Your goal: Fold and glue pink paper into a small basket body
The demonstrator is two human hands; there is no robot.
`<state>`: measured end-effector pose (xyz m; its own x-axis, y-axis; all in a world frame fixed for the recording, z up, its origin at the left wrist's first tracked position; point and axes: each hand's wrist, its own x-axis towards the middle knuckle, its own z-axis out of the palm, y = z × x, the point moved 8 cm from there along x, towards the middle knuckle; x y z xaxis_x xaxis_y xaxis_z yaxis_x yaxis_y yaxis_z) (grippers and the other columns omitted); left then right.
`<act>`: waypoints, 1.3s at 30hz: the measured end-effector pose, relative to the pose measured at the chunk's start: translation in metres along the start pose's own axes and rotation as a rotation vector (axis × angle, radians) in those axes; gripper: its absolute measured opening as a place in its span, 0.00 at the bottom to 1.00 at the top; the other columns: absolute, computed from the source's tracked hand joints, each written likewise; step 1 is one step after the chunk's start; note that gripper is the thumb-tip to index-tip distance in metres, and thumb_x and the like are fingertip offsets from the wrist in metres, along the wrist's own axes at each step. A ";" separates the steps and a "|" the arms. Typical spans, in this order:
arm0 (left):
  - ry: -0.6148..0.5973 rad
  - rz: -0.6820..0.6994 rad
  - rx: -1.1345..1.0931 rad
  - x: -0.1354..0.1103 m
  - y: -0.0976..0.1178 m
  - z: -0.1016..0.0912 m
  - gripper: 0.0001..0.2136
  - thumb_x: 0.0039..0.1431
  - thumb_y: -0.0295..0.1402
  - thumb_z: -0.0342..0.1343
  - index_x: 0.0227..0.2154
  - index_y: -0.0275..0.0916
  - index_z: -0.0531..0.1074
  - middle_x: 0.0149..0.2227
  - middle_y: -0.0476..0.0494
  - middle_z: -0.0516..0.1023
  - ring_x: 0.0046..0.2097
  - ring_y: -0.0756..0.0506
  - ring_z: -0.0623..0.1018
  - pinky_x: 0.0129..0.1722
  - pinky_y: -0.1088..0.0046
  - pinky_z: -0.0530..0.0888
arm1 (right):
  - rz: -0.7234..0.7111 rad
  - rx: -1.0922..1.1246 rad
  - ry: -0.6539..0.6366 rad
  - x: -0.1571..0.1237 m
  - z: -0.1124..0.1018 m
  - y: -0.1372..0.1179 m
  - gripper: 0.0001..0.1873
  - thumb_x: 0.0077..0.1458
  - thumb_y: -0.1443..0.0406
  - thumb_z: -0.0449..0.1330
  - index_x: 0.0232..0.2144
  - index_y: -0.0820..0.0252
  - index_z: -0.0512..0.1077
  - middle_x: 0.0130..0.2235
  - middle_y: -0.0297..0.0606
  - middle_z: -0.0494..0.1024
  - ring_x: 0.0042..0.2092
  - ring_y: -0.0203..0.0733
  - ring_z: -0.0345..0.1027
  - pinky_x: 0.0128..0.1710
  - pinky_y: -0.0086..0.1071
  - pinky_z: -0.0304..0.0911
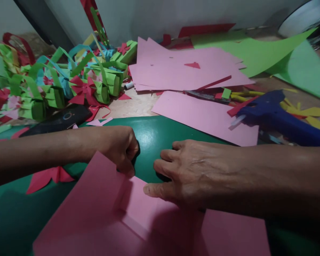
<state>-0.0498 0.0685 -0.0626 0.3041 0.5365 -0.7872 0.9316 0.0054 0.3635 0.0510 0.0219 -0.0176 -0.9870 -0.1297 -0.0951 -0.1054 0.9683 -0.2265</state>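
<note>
Head view shows a curled left hand (124,145) and loosely spread right hand (189,169) at the folded pink paper's (88,202) far edge, open green surface (148,138) between, blue glue gun (272,110) crowding the right.

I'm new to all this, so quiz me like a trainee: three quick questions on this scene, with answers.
1. Which is nearer the blue tool: the left hand or the right hand?
2. True or false: the right thumb touches the folded pink paper.
3. Complete: the smooth work surface just beyond the hands is coloured ____.

Key: 1. Right hand. 2. True. 3. Green.
</note>
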 end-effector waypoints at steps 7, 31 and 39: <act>-0.168 -0.041 -0.219 0.000 -0.016 0.010 0.11 0.44 0.35 0.60 0.17 0.39 0.62 0.12 0.56 0.64 0.15 0.54 0.64 0.13 0.82 0.59 | 0.002 -0.008 -0.012 0.002 0.001 -0.001 0.13 0.55 0.68 0.55 0.44 0.57 0.68 0.31 0.36 0.68 0.26 0.37 0.53 0.24 0.34 0.42; 0.063 0.090 0.255 -0.003 0.017 -0.007 0.06 0.36 0.37 0.63 0.14 0.42 0.74 0.12 0.52 0.64 0.16 0.52 0.60 0.19 0.74 0.53 | -0.041 0.028 -0.315 0.016 0.000 0.003 0.16 0.54 0.71 0.56 0.45 0.53 0.68 0.28 0.31 0.70 0.26 0.37 0.58 0.22 0.34 0.44; 0.068 0.107 0.224 -0.001 0.009 -0.005 0.09 0.36 0.37 0.64 0.12 0.41 0.72 0.14 0.48 0.67 0.17 0.51 0.60 0.19 0.73 0.51 | 0.023 0.126 -0.338 0.001 0.001 0.001 0.07 0.53 0.70 0.58 0.25 0.55 0.71 0.36 0.35 0.72 0.37 0.42 0.60 0.31 0.38 0.48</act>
<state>-0.0427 0.0727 -0.0563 0.3965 0.5799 -0.7117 0.9179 -0.2380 0.3174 0.0499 0.0227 -0.0194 -0.8910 -0.1917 -0.4115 -0.0469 0.9405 -0.3366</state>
